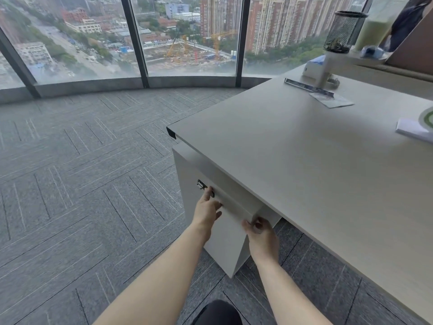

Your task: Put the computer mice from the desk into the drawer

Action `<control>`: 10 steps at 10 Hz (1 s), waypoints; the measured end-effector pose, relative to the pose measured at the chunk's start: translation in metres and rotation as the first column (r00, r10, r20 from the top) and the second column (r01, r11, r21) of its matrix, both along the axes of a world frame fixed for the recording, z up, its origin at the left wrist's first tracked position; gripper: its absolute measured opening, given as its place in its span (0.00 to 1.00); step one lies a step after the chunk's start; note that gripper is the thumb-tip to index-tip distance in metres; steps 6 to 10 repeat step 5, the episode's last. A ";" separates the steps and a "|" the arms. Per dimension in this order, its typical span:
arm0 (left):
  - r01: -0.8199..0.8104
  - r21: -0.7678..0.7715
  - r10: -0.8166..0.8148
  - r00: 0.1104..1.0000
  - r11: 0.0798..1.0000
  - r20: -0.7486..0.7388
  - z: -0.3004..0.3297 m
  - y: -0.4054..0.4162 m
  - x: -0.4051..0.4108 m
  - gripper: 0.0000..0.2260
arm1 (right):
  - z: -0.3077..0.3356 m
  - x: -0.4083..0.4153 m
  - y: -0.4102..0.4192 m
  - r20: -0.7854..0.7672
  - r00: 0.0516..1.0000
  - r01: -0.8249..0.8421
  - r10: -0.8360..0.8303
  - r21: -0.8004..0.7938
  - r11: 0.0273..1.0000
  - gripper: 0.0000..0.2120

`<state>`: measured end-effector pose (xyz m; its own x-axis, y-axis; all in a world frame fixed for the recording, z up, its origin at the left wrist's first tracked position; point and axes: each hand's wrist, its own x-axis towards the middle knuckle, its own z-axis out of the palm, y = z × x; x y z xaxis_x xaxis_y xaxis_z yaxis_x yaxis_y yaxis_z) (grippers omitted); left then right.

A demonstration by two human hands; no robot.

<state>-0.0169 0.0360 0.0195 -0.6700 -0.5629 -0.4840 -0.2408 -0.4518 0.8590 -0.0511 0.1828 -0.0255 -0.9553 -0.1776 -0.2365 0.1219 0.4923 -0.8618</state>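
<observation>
Both hands are down at the drawer (230, 207) of the pale cabinet (187, 174) tucked under the table (304, 160). The left hand (207, 211) lies on the drawer front beside its lock, fingers together; the right hand (261, 233) has its fingers curled over the drawer's near corner. No mice can be seen on the table.

Pale grey desktop (316, 165) and green-rimmed white disc (427, 118) cut off at right edge, white drawer (234, 202) interior hidden under desk, black mesh cup (343, 31) contents too blurred to tell.
</observation>
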 end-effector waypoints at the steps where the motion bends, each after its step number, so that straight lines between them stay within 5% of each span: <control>1: -0.007 0.002 0.007 1.000 1.000 -0.012 0.001 -0.001 0.001 0.29 | -0.001 -0.001 0.000 -0.007 1.000 -0.005 0.005 0.016 1.000 0.20; 2: 0.017 -0.017 -0.018 1.000 1.000 -0.019 0.000 -0.002 0.006 0.28 | 0.003 0.001 0.001 0.019 0.999 -0.042 0.041 0.050 0.998 0.23; 4: 0.038 -0.110 -0.036 0.999 0.993 0.019 0.000 0.011 0.036 0.24 | 0.026 0.022 0.017 0.033 0.994 -0.103 0.101 0.067 0.992 0.07; 10: 0.045 -0.115 -0.033 0.994 0.992 0.105 -0.003 0.026 0.075 0.20 | 0.054 0.040 0.017 0.004 0.985 -0.174 0.174 -0.010 0.985 0.11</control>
